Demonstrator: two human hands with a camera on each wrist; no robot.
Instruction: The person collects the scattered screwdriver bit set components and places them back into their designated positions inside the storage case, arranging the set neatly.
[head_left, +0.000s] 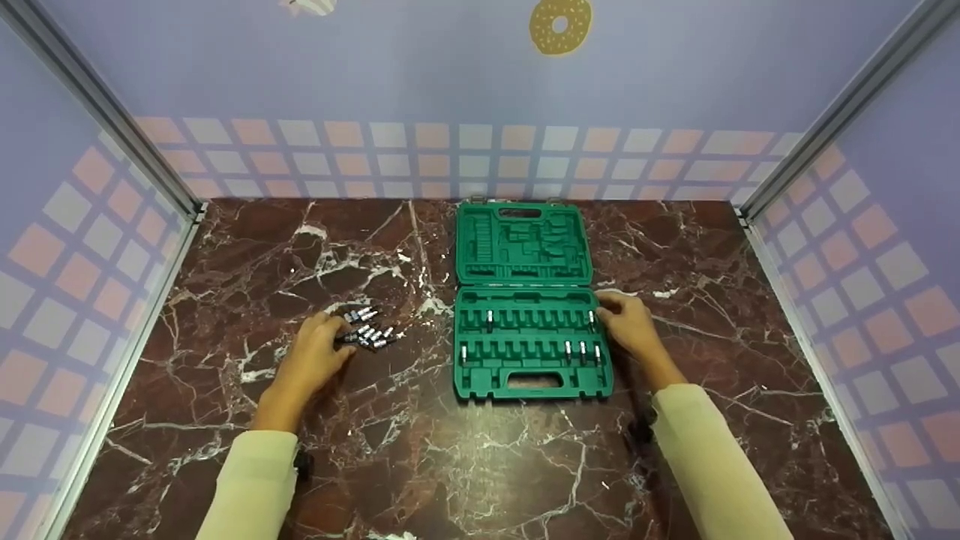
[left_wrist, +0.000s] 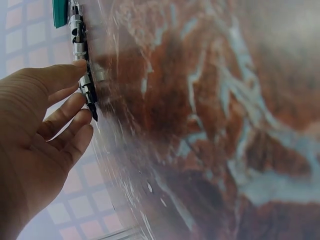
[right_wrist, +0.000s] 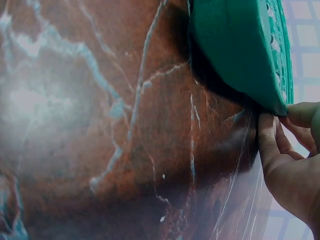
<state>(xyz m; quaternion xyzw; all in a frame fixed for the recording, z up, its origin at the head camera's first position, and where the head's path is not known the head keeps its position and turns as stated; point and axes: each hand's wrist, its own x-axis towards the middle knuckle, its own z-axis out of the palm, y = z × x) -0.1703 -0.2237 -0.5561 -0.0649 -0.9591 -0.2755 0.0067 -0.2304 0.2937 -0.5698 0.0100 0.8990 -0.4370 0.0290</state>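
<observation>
On the left of the marble-patterned table, my left hand (head_left: 313, 352) is at the near side of a small pile of bit sockets (head_left: 367, 330), silver with dark tips. In the left wrist view its thumb and fingertips reach the bit sockets (left_wrist: 80, 50), with a gap between thumb and fingers. A green tool case (head_left: 486, 382) lies opened flat, its lid (head_left: 469, 217) towards the back wall. My right hand (head_left: 630, 324) grips the case's right edge, thumb at the rim and fingers along the outside. Two bit sockets (head_left: 490, 321) stand in the upper row, several (head_left: 583, 352) in the lower.
A patterned panel wall (head_left: 435, 75) closes off the back, with side panels (head_left: 67, 247) at left and right. The table (head_left: 420, 450) stretches between them. Many slots in the case's two rows hold nothing.
</observation>
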